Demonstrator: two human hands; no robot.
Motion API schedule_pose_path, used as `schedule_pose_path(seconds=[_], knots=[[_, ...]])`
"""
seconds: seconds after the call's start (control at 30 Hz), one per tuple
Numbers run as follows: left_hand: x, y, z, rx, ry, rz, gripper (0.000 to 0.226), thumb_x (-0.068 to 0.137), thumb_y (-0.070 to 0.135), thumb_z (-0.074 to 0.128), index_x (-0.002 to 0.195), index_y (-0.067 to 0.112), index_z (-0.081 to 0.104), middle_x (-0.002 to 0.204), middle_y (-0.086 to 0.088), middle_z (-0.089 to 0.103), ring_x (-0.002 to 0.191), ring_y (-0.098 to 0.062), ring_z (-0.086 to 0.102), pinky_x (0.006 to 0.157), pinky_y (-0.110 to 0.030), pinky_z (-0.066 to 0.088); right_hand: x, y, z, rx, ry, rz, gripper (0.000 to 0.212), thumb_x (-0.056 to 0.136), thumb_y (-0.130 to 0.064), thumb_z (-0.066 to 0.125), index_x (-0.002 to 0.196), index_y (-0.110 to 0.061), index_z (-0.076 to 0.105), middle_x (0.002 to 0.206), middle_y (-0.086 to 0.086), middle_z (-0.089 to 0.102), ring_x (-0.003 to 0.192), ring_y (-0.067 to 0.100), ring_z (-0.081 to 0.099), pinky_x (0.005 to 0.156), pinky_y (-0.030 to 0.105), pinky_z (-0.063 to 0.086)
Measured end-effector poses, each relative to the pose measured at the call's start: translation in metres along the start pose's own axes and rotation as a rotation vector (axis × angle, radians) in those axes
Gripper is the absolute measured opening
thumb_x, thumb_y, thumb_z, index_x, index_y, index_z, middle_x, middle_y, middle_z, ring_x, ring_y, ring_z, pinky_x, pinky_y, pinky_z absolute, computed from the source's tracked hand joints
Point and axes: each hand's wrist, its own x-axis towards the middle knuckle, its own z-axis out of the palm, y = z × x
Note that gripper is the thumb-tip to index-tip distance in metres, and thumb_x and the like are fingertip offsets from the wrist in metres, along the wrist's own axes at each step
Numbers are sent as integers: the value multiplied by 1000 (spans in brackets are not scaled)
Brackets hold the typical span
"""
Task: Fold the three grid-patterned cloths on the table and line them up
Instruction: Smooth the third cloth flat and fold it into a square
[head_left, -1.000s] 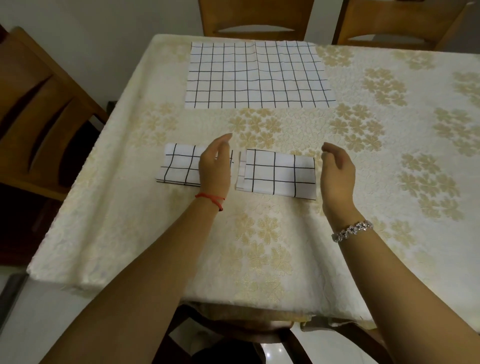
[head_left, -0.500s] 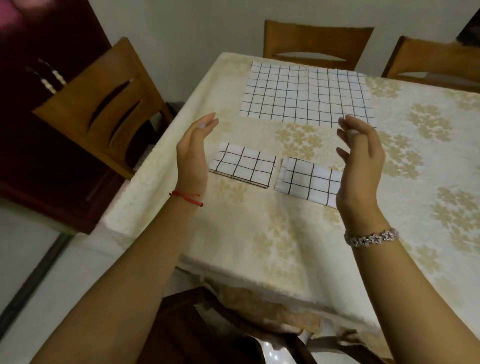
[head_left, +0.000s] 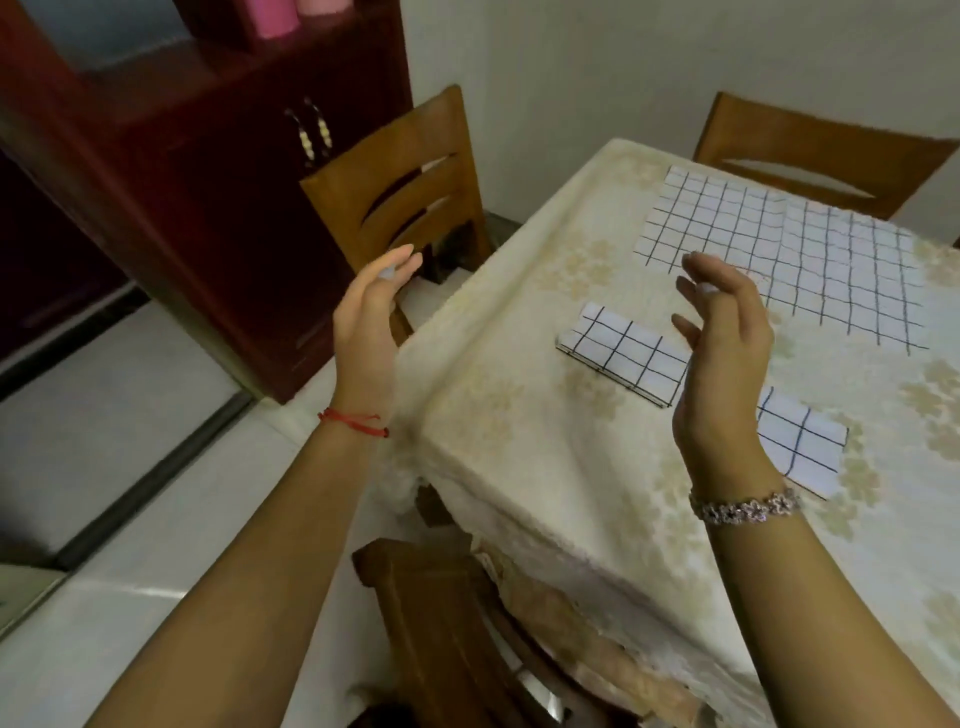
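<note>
Both hands are raised in the middle of the frame, palms turned toward each other, and neither holds anything. The left hand (head_left: 370, 317) has its fingers almost straight and together. It sits left of the table edge, in front of a brown wooden slat-backed chair (head_left: 400, 187), with a thin red string bracelet (head_left: 353, 421) on the wrist. The right hand (head_left: 727, 353) has loosely spread, slightly bent fingers, touches no cloth, and wears a silver beaded bracelet (head_left: 745, 506).

The table, covered in a cream tablecloth with a pale gold flower pattern (head_left: 519, 441), fills the right half of the frame. A folded white cloth with a black grid (head_left: 623, 353) lies flat right of centre, fully in view between the two hands. A second folded white grid cloth (head_left: 802, 441) lies just to its lower right. The right hand and wrist cover its near end, so whether the two folded cloths touch cannot be told. The large unfolded white grid cloth (head_left: 810, 260) is spread flat in the upper right, apart from the folded ones, with the right hand's fingertips overlapping its lower left corner in the picture.

A dark red wooden cabinet with pale door handles (head_left: 208, 182) fills the upper left, with pink cylinders (head_left: 270, 15) on top at the frame edge. Another brown wooden chair back (head_left: 810, 156) stands beyond the table at the upper right, and a third brown wooden chair (head_left: 431, 623) shows at the bottom centre, partly under the hanging tablecloth. Pale floor tiles (head_left: 104, 441) lie at the lower left.
</note>
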Motion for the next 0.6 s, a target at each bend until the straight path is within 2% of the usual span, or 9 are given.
schedule_pose_path(seconds=[0.13, 0.27, 0.5, 0.6], knots=[[3, 8, -54, -1, 96, 18, 31, 84, 33, 41, 107, 30, 62, 117, 5, 66, 114, -3, 56, 99, -23, 40, -20, -3, 46, 2, -90, -5, 39, 84, -30, 42, 115, -18, 61, 122, -7, 60, 114, 6, 55, 100, 35, 45], [4, 17, -111, 0, 135, 48, 31, 83, 33, 45, 108, 27, 62, 116, 4, 66, 111, -2, 58, 86, -11, 44, -47, -10, 95, 39, -176, -11, 32, 84, -29, 43, 109, -23, 61, 121, -4, 60, 114, 8, 55, 97, 32, 46], [4, 27, -216, 23, 222, 54, 37, 85, 31, 42, 114, 18, 61, 112, 9, 65, 111, -1, 58, 91, -13, 43, -100, -16, 186, 86, -258, -1, 31, 84, -30, 43, 108, -22, 61, 113, -9, 62, 110, 8, 58, 91, 26, 47], [-1, 28, -259, 51, 267, 48, 35, 90, 26, 44, 116, 11, 62, 110, 13, 63, 108, 2, 57, 93, -15, 44, -121, -17, 221, 102, -298, 2, 34, 84, -28, 43, 112, -18, 60, 117, -3, 63, 109, 8, 59, 91, 26, 48]])
